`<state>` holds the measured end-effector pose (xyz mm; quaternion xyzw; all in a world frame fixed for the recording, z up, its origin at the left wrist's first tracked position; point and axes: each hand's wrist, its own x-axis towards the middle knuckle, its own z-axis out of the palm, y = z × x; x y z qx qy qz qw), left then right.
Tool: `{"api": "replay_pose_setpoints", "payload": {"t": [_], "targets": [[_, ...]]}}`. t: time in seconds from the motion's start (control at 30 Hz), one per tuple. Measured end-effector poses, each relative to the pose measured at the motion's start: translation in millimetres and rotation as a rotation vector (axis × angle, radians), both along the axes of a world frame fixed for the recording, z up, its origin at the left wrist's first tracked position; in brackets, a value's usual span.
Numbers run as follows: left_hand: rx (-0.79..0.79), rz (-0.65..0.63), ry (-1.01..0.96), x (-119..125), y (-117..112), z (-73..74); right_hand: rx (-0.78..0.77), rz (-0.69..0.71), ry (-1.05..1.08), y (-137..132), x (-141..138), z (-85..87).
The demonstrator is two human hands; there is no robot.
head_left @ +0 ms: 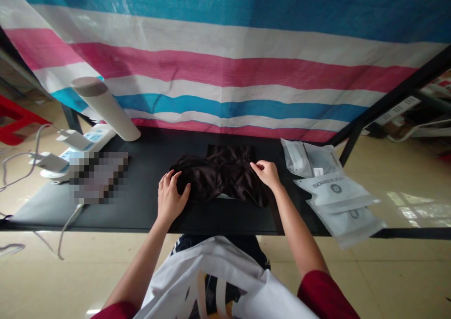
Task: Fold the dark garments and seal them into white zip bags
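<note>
A dark brown, shiny piece of clothing lies crumpled on the black table in front of me. What kind of garment it is, I cannot make out. My left hand rests on its left end with the fingers apart. At the garment's right side, my right hand pinches the edge of the fabric between thumb and fingers. A thin pale strip shows under the cloth's front edge.
Several frosted plastic packets overlap on the right, some past the table's front edge. To the left are a white bottle, a power strip with chargers, a pixelated object and cables. A striped sheet hangs behind.
</note>
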<state>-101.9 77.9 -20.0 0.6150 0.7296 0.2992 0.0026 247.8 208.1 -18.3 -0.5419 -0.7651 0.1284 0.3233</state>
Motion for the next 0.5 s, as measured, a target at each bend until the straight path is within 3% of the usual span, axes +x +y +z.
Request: {"api": "replay_pose_setpoints", "payload": {"t": [0.5], "targets": [[-0.048,0.032,0.008,1.5,2.4,4.4,-0.033,0.005,-0.006,-0.1,-0.6,3.4]]}}
